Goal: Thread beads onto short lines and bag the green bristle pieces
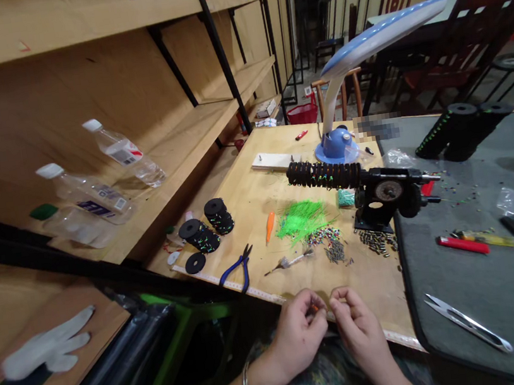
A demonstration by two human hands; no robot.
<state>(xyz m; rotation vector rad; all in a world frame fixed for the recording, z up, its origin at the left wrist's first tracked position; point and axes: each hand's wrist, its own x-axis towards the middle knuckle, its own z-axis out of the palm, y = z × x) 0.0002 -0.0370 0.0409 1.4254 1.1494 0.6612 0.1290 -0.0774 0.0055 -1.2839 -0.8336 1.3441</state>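
My left hand (301,323) is closed at the table's near edge, with a small orange bit (314,307) showing between its fingers. My right hand (357,320) is pinched close beside it. What the fingertips hold is too small to name. Beyond the hands lie a pile of small grey metal pieces (335,251), multicoloured beads (323,236) and bright green strands (303,219). Blue-handled pliers (239,270) rest to the left, near an orange pointed tool (270,227). A geared black winding device (381,194) carries a row of black foam discs (324,173).
A blue desk lamp (336,146) stands at the back. Black foam spools (200,235) sit at the left edge. On the grey mat (448,293) lie silver thread snips (469,322) and a red cutter (463,245). Shelves with bottles (130,153) rise at left.
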